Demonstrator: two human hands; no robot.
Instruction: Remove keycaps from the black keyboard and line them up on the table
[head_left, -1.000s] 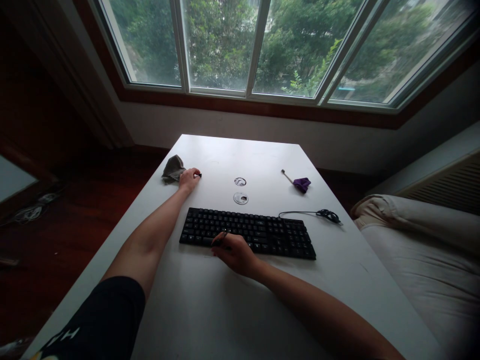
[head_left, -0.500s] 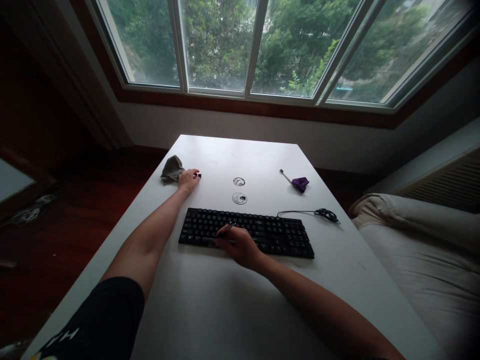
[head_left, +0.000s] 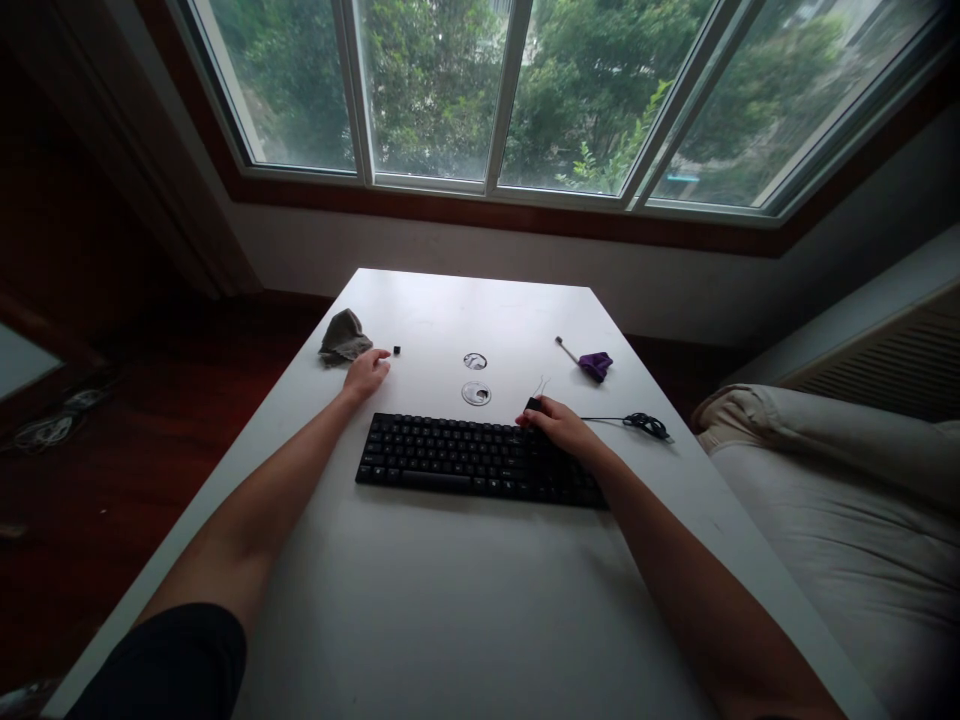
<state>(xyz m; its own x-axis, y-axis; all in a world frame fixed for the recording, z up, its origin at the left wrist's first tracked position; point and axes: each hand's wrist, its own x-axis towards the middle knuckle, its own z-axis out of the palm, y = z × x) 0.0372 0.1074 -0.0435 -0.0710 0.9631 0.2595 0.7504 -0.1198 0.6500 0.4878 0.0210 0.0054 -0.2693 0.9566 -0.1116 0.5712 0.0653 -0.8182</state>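
On the white table lies a black keyboard (head_left: 435, 452), its right end partly hidden by my right hand and forearm. My right hand (head_left: 559, 424) is closed around the black handle of a wire keycap puller (head_left: 534, 404), its two thin wires pointing up, above the keyboard's back edge. My left hand (head_left: 366, 374) rests on the table at the left with nothing in it, fingers loosely apart. Just beyond its fingertips sits a small black keycap (head_left: 397, 350). A crumpled grey cloth (head_left: 344, 337) lies behind that hand.
Two round cable-hole covers (head_left: 476, 393) are set in the middle of the table (head_left: 420, 600). A small brush (head_left: 568, 350) lies against a purple cloth (head_left: 596, 366) at the right. Nearby is the keyboard's coiled cable (head_left: 646, 426). A pale sofa (head_left: 810, 500) stands right of the table.
My right hand has moved right and up off the keyboard's lower left keys, with the puller turned wires-up. My left hand has let go of the keycap and drawn back slightly.
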